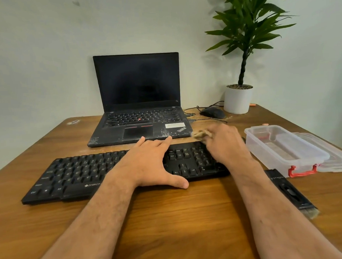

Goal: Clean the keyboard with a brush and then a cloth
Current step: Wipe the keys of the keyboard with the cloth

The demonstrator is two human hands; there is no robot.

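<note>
Nearest me on the table, off to my right, the brush lies flat, bristles toward me, well apart from both hands. Just beyond it sits a clear box with a red latch, its lid lying beside it on the right.

The keyboard stretches across in front of me. My left hand lies flat over its middle, fingers straight and spread, thumb hooked over the near edge, fingertips reaching the far edge. My right hand is blurred over the number pad at the right end, fingers curled round a bunched tan cloth that pokes out at the keyboard's far right corner.

Behind the keyboard stands an open laptop with a dark screen, its front edge scuffed white. To its right a wired mouse rests, and a plant in a white pot stands by the wall.
</note>
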